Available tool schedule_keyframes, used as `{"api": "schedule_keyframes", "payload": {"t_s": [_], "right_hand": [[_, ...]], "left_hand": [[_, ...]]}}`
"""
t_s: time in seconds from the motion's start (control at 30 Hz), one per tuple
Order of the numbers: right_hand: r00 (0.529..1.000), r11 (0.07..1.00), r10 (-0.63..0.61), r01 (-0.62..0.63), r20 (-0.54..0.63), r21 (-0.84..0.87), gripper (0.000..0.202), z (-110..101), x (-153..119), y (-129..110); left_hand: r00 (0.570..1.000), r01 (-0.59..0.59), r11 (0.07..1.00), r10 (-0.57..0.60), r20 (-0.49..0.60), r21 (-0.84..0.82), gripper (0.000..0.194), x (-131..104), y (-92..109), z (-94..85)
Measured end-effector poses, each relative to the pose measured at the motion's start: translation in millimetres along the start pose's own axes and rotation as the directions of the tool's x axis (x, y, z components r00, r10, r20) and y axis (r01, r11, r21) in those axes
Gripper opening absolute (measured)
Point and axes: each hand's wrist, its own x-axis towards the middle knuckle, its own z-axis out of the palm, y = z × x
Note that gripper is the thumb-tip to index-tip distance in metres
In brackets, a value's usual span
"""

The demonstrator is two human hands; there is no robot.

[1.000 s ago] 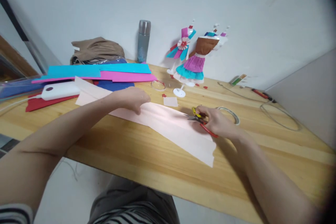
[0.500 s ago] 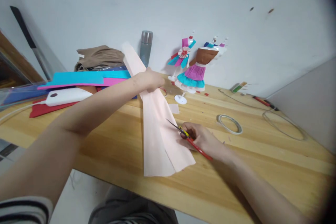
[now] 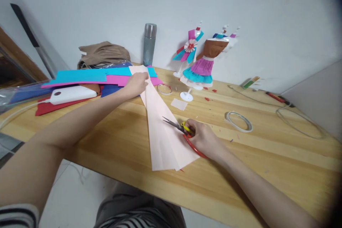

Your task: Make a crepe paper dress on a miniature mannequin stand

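A pale wall (image 3: 80, 7) backs a wooden worktop (image 3: 280, 164). At left, a red sheet (image 3: 42, 108) lies partly under a white device (image 3: 73, 94) with a cable; behind it are stacked a cyan sheet (image 3: 80, 75) and a magenta sheet (image 3: 133, 79), with folded brown cloth (image 3: 104, 53) to the rear. The left hand (image 3: 136, 83) reaches over the stack; its grip is clamped on the far end of a pale pink strip (image 3: 160, 139). From this grip the strip runs toward the near edge of the worktop, its long axis leaning slightly to the right, and its near part spreads into overlapping layers. Over the middle of the strip stand the scissors (image 3: 175, 124), blades slightly parted and aimed leftward and a little away, so that they cross the long axis; whether they touch the strip cannot be told. The right hand (image 3: 204, 137) has its grip closed around the red and yellow handles, beside the strip's right-hand edge. Relative to this grip, the strip lies to the left, below the blades. The left hand is thus directly on the strip, whereas the right hand meets its near half from the side. Farther right lies a ring of tape (image 3: 239, 122).
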Motion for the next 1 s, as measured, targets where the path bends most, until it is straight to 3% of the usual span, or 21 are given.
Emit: {"api": "schedule_keyframes", "payload": {"t_s": [0.07, 0.17, 0.3, 0.4, 0.5, 0.6, 0.7, 0.83, 1.0], "right_hand": [[1.0, 1.0, 0.004, -0.004, 0.005, -0.012, 0.016, 1, 0, 1], [1.0, 1.0, 0.0, 0.0, 0.005, -0.01, 0.015, 2, 0, 1], [0.999, 1.0, 0.026, -0.026, -0.02, 0.016, 0.016, 4, 0, -1], [0.998, 0.996, 0.027, -0.023, -0.051, 0.087, 0.016, 8, 0, -1], [0.997, 0.982, 0.025, -0.01, -0.074, 0.191, 0.019, 10, 0, 1], [0.992, 0.922, 0.112, -0.083, -0.054, 0.377, 0.031, 6, 1, 4], [0.983, 0.813, 0.183, -0.158, 0.012, 0.561, 0.042, -2, 2, 7], [0.987, 0.794, 0.161, -0.136, 0.011, 0.592, 0.046, -9, 5, 12], [0.996, 0.743, 0.083, -0.085, 0.034, 0.664, 0.049, -13, 7, 22]], "left_hand": [[0.99, 0.144, 0.986, -0.144, 0.004, -0.081, 0.027, -13, 2, 4.0], [0.955, 0.267, 0.922, -0.214, 0.205, -0.281, 0.053, -33, 13, 11.1], [0.947, 0.276, 0.894, -0.191, 0.257, -0.354, 0.071, -52, 35, 15.8], [0.92, 0.351, 0.783, -0.185, 0.347, -0.513, 0.062, -59, 51, 16.6], [0.914, 0.346, 0.66, -0.079, 0.397, -0.666, 0.051, -65, 59, 23.6], [0.96, 0.126, 0.749, 0.073, 0.271, -0.65, 0.043, -70, 57, 37.1], [0.96, -0.188, 0.883, 0.258, 0.11, -0.43, 0.04, -73, 54, 46.0], [0.885, -0.436, 0.898, 0.44, 0.15, -0.06, 0.032, -66, 60, 45.7], [0.754, -0.654, 0.7, 0.633, 0.177, 0.286, 0.019, -52, 71, 48.3]]}}
